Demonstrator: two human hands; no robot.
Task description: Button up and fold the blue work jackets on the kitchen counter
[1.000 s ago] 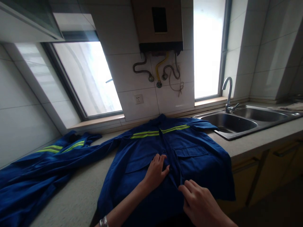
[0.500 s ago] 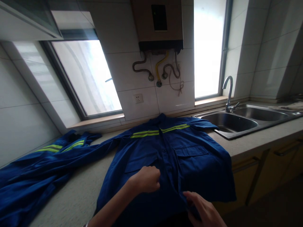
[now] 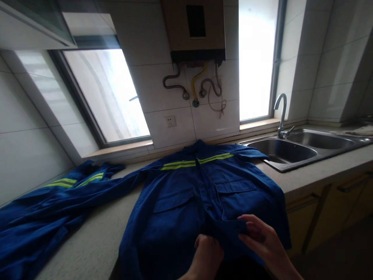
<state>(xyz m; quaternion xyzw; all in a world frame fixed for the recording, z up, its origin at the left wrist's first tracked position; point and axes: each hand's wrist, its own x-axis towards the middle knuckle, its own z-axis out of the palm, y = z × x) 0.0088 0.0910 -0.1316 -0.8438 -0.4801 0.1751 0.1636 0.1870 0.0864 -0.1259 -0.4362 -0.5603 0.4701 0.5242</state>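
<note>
A blue work jacket [image 3: 177, 217] with yellow-green reflective stripes lies spread front up on the counter, collar towards the wall. My right hand [image 3: 264, 243] pinches the lower front edge of the jacket between thumb and fingers and holds that flap raised and folded towards the right. Close to its left, my left hand [image 3: 208, 252] is closed over the jacket's lower front, beside the front opening. Its fingertips are turned away, so what they grip, if anything, is hidden. The jacket's hem droops over the counter's front edge.
Another blue striped garment [image 3: 37, 217] lies crumpled on the counter [image 3: 96, 237] at left, overlapped by the jacket's sleeve. A double steel sink [image 3: 279, 149] with a tap [image 3: 281, 114] is at right; the other sleeve reaches its rim. A water heater [image 3: 196, 31] hangs above.
My left hand has moved right and down, from near the pocket to the front opening. My right hand has lifted the jacket's front edge up and to the right.
</note>
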